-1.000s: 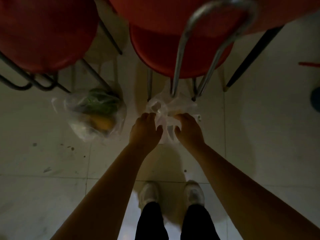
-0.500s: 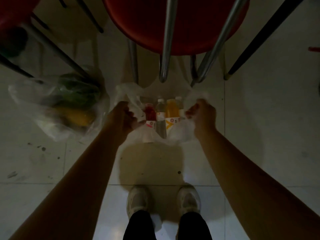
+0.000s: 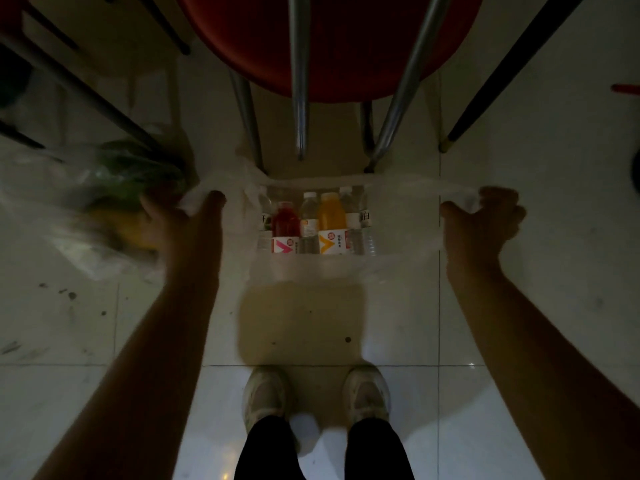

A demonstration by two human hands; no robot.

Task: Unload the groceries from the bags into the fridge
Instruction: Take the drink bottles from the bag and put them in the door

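**Thin bag stretched wide over standing bottles: tear and tip-over risk**

While both hands pull the mouth of the clear plastic bag (image 3: 398,192) apart, the load inside stands exposed on the floor. The left hand (image 3: 176,223) grips the bag's left edge in curled fingers; the right hand (image 3: 481,226) pinches the right edge between thumb and curled fingers. The film between them is drawn taut.

Taking the bag as the reference: inside it stand the red bottle (image 3: 285,225), the orange bottle (image 3: 331,221) and several clear water bottles (image 3: 309,220), upright and packed side by side. Just beyond the bag's far edge are the metal legs of the red chair (image 3: 332,46). To the bag's left, touching the left hand, lies a second bag (image 3: 86,202) with green and yellow produce, blurred. The person's shoes (image 3: 265,396) stand well on the near side. No fridge is in view.

Findings, as judgement:
- Further outward pull may split the thin film at either grip.
- If an edge is released, the film may sag onto the caps and hinder the pick.
- Removing a middle bottle leaves its neighbours unsupported; they may topple and roll under the chair.
- Lifting out may knock a bottle against the chair legs.
- Poor light makes the grips hard to judge.
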